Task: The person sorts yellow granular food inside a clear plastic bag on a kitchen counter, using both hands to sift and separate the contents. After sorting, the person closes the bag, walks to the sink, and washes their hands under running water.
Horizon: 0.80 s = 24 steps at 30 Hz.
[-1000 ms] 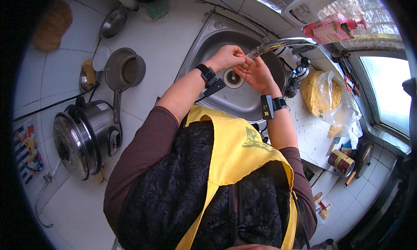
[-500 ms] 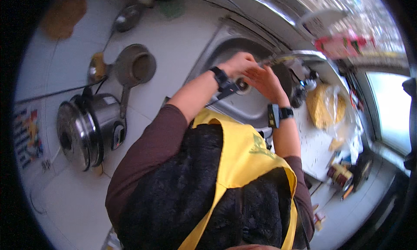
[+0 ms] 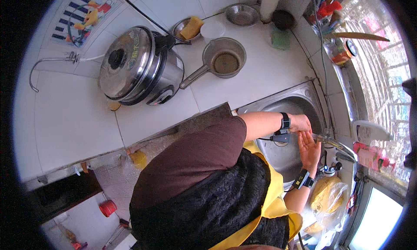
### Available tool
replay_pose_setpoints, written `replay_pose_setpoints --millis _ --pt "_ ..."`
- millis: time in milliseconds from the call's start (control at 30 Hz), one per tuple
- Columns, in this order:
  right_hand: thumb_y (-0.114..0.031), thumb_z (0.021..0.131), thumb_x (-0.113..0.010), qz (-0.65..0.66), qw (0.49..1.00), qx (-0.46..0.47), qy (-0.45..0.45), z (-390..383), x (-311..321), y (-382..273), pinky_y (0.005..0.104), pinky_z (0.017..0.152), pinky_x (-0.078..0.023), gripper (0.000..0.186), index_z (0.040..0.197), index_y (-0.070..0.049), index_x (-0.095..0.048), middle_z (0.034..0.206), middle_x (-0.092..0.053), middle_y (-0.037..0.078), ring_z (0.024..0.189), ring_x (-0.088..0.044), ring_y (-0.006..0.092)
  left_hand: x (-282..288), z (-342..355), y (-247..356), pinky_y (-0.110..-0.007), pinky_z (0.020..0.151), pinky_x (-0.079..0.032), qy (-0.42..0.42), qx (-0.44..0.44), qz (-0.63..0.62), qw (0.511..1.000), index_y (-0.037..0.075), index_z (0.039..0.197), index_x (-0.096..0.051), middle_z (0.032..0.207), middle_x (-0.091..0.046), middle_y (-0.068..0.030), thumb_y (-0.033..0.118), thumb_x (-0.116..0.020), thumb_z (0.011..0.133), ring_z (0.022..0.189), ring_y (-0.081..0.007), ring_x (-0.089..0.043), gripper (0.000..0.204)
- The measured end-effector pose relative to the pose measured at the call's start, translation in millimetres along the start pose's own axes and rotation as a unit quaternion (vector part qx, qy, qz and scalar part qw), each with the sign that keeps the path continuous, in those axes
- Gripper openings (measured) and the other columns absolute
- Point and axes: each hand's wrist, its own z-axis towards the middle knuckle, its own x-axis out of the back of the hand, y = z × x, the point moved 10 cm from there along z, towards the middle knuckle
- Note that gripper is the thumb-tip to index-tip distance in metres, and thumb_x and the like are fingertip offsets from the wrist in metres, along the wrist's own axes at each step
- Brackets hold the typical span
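Observation:
My left hand and my right hand are together over the steel sink, just under the spout of the metal tap. The right palm is spread open and faces up toward the left hand, whose fingers curl over it. Neither hand holds an object. Both wrists carry black bands. My brown sleeve and yellow apron fill the lower middle of the view.
On the white tiled counter stand a steel cooker pot, a small saucepan, a metal bowl and a bowl with a yellow sponge. A white bottle and a yellow bag lie right of the sink.
The camera view has swung round, so the counter and cooker pot now sit at the top. My hands stay together under the tap; the right palm has opened flat.

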Motion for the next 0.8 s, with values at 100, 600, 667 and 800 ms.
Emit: replay_pose_setpoints --millis 100,600,667,800 --pt "-0.046 0.1 -0.033 0.012 0.999 0.026 0.025 7 13 -3 0.0412 0.112 -0.033 0.065 0.127 0.012 -0.045 0.128 -0.053 0.024 0.123 -0.049 0.0322 -1 -4 13 -0.032 0.065 -0.053 0.032 -0.047 0.121 0.991 0.003 0.089 -0.071 0.082 -0.069 -0.0094 0.015 -0.07 0.072 0.073 -0.0187 -0.065 0.021" --pt "-0.046 0.099 -0.028 0.143 0.987 0.057 0.052 1 0 -10 0.0423 0.114 -0.028 0.072 0.139 0.014 -0.028 0.145 -0.033 0.027 0.135 -0.034 0.0331 2 14 -3 -0.032 0.073 -0.05 0.067 -0.042 -0.006 0.997 0.001 0.098 -0.064 0.092 -0.067 -0.0082 0.004 -0.054 0.084 0.084 -0.0192 -0.061 0.018" --pt "-0.043 0.098 -0.03 0.168 0.98 0.105 -0.004 5 -9 -16 0.042 0.114 -0.026 0.069 0.141 0.011 -0.026 0.149 -0.029 0.025 0.138 -0.031 0.0318 -3 15 -4 -0.031 0.073 -0.049 0.088 -0.077 -0.063 0.991 0.001 0.099 -0.06 0.091 -0.065 -0.0071 0.006 -0.052 0.087 0.084 -0.0187 -0.06 0.015" --pt "-0.039 0.098 -0.031 0.169 0.976 0.138 0.0 6 -14 -13 0.0413 0.115 -0.023 0.064 0.144 0.005 -0.027 0.15 -0.03 0.02 0.139 -0.029 0.0283 -10 10 -14 -0.031 0.07 -0.049 0.156 -0.072 -0.135 0.976 0.004 0.095 -0.057 0.087 -0.061 -0.0053 0.009 -0.051 0.091 0.081 -0.0159 -0.057 0.009"
